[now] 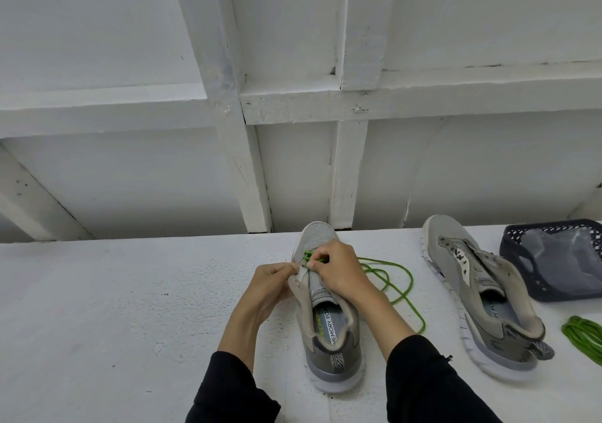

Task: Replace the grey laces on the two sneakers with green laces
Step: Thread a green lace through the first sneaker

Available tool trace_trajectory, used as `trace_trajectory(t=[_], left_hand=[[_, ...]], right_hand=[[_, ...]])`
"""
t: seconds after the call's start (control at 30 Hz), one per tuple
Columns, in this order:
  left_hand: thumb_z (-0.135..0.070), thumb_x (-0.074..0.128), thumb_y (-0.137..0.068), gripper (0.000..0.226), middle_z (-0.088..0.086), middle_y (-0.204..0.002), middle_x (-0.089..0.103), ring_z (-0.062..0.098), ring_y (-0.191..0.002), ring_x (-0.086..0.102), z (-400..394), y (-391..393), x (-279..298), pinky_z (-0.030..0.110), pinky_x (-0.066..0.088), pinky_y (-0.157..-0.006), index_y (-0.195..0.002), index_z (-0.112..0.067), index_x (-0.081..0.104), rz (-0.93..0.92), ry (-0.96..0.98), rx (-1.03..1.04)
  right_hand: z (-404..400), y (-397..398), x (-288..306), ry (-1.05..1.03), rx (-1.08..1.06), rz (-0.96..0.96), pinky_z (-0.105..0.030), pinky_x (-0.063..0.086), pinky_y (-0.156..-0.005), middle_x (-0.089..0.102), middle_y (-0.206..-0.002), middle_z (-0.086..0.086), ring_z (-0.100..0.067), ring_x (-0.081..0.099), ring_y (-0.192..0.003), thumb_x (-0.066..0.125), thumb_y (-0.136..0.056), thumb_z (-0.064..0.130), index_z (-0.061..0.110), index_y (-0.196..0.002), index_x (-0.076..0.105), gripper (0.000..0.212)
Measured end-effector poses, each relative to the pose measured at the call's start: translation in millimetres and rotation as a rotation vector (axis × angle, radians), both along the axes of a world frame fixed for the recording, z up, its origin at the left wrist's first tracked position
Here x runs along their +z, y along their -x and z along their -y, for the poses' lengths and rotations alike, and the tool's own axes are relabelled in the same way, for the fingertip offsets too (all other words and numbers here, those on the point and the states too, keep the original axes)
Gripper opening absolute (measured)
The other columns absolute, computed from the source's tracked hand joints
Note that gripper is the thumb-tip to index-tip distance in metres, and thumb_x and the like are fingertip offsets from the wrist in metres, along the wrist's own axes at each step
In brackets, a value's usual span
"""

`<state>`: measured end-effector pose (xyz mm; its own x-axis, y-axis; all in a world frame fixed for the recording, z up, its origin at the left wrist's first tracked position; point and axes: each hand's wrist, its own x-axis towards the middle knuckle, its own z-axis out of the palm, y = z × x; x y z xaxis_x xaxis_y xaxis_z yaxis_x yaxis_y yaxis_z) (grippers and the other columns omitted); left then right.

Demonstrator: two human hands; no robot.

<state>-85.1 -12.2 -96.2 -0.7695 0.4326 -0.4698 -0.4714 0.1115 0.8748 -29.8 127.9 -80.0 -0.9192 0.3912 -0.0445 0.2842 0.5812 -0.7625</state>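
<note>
A grey sneaker (329, 341) stands in front of me, toe pointing away, with a green lace (395, 287) threaded through its lowest eyelets near the toe. My left hand (272, 280) pinches the sneaker's left eyelet flap. My right hand (342, 271) pinches the green lace over the tongue, and the lace's loose length loops on the table to the right. A second grey sneaker (479, 295) without laces lies further right. A bundled green lace (584, 336) sits at the right edge.
The white table (114, 308) runs to a white panelled wall behind. A dark perforated basket (521, 266) holding clear plastic stands at the far right, just behind the second sneaker.
</note>
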Motion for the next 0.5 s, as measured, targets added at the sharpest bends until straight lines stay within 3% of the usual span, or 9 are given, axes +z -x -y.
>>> trace_trajectory(t=[0.1, 0.2, 0.37, 0.43, 0.5], left_hand=[[-0.008, 0.058, -0.094, 0.019, 0.009, -0.077, 0.067, 0.012, -0.066, 0.062, 1, -1, -1, 0.023, 0.055, -0.062, -0.092, 0.001, 0.074, -0.03, -0.002, -0.012], [-0.014, 0.057, -0.096, 0.02, 0.005, -0.079, 0.072, 0.01, -0.07, 0.067, 2, -1, -1, 0.023, 0.055, -0.064, -0.094, -0.003, 0.073, -0.072, -0.001, -0.024], [-0.018, 0.057, -0.097, 0.016, 0.012, -0.089, 0.068, 0.019, -0.078, 0.061, -8, -6, -8, 0.021, 0.054, -0.062, -0.094, -0.005, 0.066, -0.176, 0.023, 0.07], [-0.014, 0.046, -0.102, 0.017, 0.012, -0.092, 0.068, 0.02, -0.081, 0.065, -13, -8, -5, 0.023, 0.056, -0.068, -0.092, -0.005, 0.057, -0.083, -0.139, 0.229], [-0.009, 0.034, -0.104, 0.022, 0.01, -0.085, 0.065, 0.018, -0.079, 0.064, -11, -6, 3, 0.03, 0.056, -0.077, -0.086, -0.007, 0.047, 0.102, -0.45, 0.46]], right_hand=[[4, -1, -2, -0.092, 0.009, 0.012, -0.031, 0.049, -0.074, 0.064, -0.09, 0.005, -0.013, 0.058, -0.083, 0.067, -0.087, 0.027, 0.019, -0.082, 0.073, 0.011], [9, -1, -2, -0.174, -0.002, 0.002, -0.03, 0.042, -0.071, 0.059, -0.097, 0.008, -0.014, 0.055, -0.089, 0.062, -0.089, 0.034, 0.024, -0.085, 0.072, 0.014], [9, -4, -9, -0.262, 0.018, -0.045, -0.029, 0.04, -0.077, 0.05, -0.108, 0.004, -0.014, 0.042, -0.103, 0.056, -0.093, 0.034, 0.018, -0.094, 0.065, 0.018], [6, -7, -13, -0.278, 0.01, -0.054, -0.029, 0.039, -0.086, 0.043, -0.111, 0.004, -0.016, 0.037, -0.105, 0.057, -0.093, 0.032, 0.016, -0.095, 0.062, 0.017], [1, -12, -13, -0.198, -0.063, -0.085, -0.027, 0.035, -0.09, 0.041, -0.111, 0.003, -0.015, 0.034, -0.106, 0.056, -0.094, 0.03, 0.015, -0.096, 0.061, 0.016]])
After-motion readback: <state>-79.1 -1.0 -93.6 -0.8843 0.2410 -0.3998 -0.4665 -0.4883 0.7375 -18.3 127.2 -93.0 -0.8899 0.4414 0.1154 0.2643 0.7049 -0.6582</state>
